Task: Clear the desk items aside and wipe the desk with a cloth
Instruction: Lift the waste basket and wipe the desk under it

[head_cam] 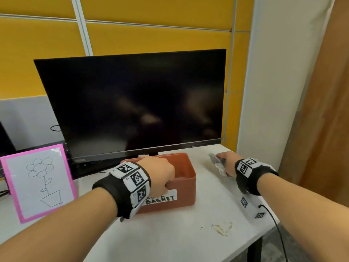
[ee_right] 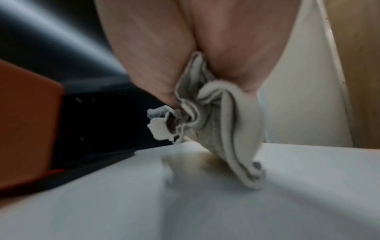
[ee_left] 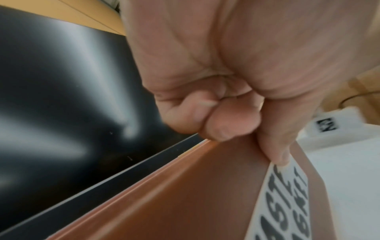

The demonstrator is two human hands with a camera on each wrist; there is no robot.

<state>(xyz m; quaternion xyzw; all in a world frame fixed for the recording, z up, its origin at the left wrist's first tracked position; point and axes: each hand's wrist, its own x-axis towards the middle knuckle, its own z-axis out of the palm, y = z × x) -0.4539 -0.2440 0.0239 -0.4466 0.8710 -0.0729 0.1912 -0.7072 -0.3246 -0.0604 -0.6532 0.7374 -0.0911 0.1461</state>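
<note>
Risk: your left hand (head_cam: pixel 160 172) held the waste basket (head_cam: pixel 186 186) by one wall only; it could tip or strike the monitor (head_cam: pixel 132 103).
Left fingers: curled over the rim, thumb (ee_left: pixel 275 146) outside.
Right hand (head_cam: pixel 227 160): clenched round the bunched cloth (ee_right: pixel 222 123), which touched the counter (head_cam: pixel 170 233).
Stain (head_cam: pixel 222 227): unwiped, near the front edge.

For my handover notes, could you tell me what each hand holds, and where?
The left hand grips the orange basket by its front rim; the right hand holds the bunched grey cloth.
</note>
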